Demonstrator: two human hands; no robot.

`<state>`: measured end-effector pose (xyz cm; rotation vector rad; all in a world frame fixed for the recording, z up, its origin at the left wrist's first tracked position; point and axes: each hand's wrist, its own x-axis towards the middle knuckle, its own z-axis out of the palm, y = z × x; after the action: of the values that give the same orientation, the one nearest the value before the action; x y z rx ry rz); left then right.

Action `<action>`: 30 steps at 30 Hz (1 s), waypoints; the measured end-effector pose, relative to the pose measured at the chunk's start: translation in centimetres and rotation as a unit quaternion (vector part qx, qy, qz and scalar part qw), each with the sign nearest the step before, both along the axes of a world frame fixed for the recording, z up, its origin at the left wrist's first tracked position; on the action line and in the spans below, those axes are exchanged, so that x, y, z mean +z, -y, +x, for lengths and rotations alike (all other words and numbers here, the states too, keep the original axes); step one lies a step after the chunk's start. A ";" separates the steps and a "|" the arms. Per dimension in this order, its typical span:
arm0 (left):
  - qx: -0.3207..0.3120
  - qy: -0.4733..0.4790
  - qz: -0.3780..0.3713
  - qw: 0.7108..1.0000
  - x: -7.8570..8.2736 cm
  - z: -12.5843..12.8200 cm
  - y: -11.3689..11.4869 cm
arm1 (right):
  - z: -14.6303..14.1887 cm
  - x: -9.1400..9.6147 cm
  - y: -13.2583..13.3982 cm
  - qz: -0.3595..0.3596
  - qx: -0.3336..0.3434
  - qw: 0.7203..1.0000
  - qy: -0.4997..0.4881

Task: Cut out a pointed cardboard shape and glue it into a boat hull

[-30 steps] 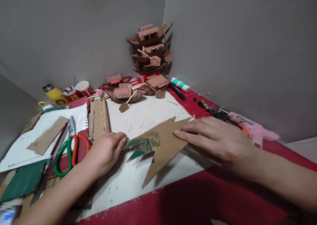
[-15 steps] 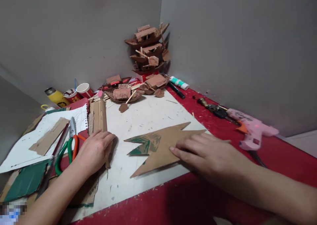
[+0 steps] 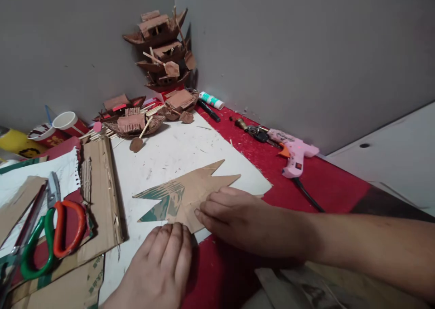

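My red counter (image 3: 346, 189) spreads out under everything, and the white sheet (image 3: 210, 141) on it reaches forward from my hands. Well beyond them, in the corner of the walls, brown model boats (image 3: 154, 32) stand stacked. The jagged cardboard cutout (image 3: 200, 182) lies flat on the sheet, partly under my right hand (image 3: 238, 223) and just ahead of my left hand (image 3: 158, 263). My right fingers lie curved over its near right part (I cannot tell whether they pinch it or only press). My left fingers are stretched out side by side, grasping nothing, their tips at its near edge; whether they touch it I cannot tell. To the left of my left hand are scissors (image 3: 57, 229) with one green and one orange handle; ahead and to the right of my right hand lies a pink glue gun (image 3: 295, 151). A red and white paper cup (image 3: 73, 124) is far ahead and left of my left hand. Straight beyond my right hand, a white and teal tube (image 3: 211, 100) lies beside a black marker (image 3: 209, 111).
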<state>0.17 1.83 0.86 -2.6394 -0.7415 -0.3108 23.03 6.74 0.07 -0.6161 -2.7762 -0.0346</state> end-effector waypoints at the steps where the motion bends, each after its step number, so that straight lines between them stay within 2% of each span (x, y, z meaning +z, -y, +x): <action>1: 0.002 -0.004 0.010 1.000 -0.1 0.3 -0.1 | 0.0 -0.2 0.0 0.014 0.014 1.000 -0.016; 5: -0.009 -0.030 0.028 0.999 -0.8 0.6 -0.4 | 0.1 -0.8 0.0 0.068 0.060 0.993 -0.076; 10: -0.039 -0.068 0.048 0.996 -1.5 0.3 -0.4 | 0.2 -1.0 0.3 0.048 0.023 0.996 -0.075; 15: -0.047 -0.038 0.044 0.997 -0.6 1.0 -1.1 | -0.1 -0.2 0.0 0.024 0.051 0.998 -0.026; 21: -0.052 0.019 -0.008 0.998 0.4 1.0 -2.0 | -0.5 0.9 -0.9 -0.017 0.073 0.995 0.064; 27: -0.043 0.017 -0.004 0.999 -0.3 0.7 -1.6 | -0.1 -0.8 -0.2 0.026 0.053 0.998 -0.026; 30: -0.042 0.021 0.002 0.999 -0.5 1.1 -1.7 | -0.2 -1.0 0.0 0.021 0.049 0.998 -0.044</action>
<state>1.23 3.49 0.32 -2.6725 -0.6418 -0.3909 22.81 6.79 -0.95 -0.4584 -2.7089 -0.0448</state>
